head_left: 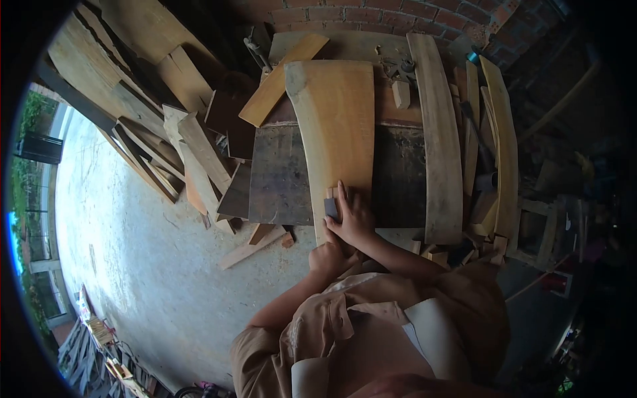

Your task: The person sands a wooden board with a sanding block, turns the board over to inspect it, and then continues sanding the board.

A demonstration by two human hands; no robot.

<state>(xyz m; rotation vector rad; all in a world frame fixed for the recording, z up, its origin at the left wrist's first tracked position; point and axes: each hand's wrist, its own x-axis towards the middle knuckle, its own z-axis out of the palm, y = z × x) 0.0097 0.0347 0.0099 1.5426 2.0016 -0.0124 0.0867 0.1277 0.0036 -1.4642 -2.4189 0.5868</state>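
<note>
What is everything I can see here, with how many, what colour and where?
Wide board: one, yellow-tan, mid-bench
Small block: one, grey, under the right hand
Workbench: one, dark-topped, centre
Short plank: one, yellow-brown, slanting at back left
Long board: one, grey-brown, bench's right side
Wood chunk: one, pale, right of the wide board
Stacked planks: many, brown and tan, left
Brick wall: one, reddish, back
Floor: one, pale grey, left
Dim clutter: uncountable, far right
Right hand: one, on the block
Left hand: one, by the board's near end
</note>
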